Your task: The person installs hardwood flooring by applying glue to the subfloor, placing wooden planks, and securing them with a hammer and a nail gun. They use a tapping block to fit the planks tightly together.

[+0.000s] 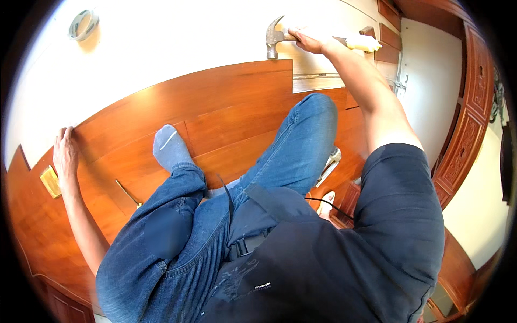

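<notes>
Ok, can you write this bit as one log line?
Right hand: grips hammer | its head: beside floorboards | left hand: at their edge, farther left | nearby: yellow block, tape roll

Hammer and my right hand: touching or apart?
Touching. The head view shows the right hand wrapped around the hammer, which shows on both sides of the grip.

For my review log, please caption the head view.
Left hand at the edge of reddish-brown floorboards; right hand gripping a claw hammer, its head beside that edge.
</notes>
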A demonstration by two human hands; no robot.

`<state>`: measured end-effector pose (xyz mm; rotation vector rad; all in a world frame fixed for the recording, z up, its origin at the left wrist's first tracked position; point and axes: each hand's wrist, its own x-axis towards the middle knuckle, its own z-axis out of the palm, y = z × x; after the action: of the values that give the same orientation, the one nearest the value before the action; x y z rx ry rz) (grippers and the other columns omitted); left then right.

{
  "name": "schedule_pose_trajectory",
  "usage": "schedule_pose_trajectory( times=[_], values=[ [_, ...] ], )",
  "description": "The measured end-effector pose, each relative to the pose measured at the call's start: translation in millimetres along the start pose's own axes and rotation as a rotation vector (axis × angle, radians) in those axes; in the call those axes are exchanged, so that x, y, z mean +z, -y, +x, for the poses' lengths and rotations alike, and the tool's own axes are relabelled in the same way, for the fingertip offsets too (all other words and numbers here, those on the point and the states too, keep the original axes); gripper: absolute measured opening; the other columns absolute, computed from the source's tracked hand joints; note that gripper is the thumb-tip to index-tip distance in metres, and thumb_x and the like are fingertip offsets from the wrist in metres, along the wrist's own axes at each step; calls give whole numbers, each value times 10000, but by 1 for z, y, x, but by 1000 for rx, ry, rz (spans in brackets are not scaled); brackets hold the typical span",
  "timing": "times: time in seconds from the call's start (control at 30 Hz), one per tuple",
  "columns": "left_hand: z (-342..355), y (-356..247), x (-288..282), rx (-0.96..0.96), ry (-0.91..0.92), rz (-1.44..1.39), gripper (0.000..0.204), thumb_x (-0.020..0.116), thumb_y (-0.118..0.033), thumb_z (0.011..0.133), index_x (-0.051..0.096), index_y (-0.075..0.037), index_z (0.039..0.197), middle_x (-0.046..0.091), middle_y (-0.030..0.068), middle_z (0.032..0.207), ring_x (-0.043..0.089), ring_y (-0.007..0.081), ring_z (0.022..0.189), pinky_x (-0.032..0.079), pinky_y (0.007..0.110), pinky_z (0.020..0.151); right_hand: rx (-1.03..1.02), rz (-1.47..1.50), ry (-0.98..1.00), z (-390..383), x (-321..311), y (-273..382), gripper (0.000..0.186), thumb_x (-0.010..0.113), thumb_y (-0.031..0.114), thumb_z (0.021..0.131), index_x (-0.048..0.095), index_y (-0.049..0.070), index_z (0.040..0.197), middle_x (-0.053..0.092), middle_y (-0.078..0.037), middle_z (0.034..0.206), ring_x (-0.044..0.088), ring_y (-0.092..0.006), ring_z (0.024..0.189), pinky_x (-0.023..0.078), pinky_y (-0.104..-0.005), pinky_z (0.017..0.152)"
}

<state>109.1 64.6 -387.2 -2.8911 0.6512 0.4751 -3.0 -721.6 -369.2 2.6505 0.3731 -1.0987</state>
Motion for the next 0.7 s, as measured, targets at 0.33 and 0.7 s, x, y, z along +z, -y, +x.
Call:
schedule_pose_trajectory(
  times=[0.33, 0.7],
  values=[
    [-14, -13, 28, -56, -98, 147, 420, 536, -72, 963, 576, -3, 1375, 571, 167, 1428, 561, 349, 1296, 491, 425, 1088, -59, 169, -259, 32, 32, 7, 476, 598, 233, 1021, 500, 138, 1477, 599, -159, 1393, 570, -348, 1283, 444, -446, 1134],
    [-142, -168, 109, -167, -417, -64, 843, 523, -492, 1058, 256, 107, 1587, 241, 326, 1662, 216, 441, 1566, 191, 526, 1282, 248, 462, -1028, -103, 21, 56, 353, 700, 232, 953, 643, 113, 1280, 653, -152, 1242, 641, -327, 1169, 514, -433, 1029]
  ],
)
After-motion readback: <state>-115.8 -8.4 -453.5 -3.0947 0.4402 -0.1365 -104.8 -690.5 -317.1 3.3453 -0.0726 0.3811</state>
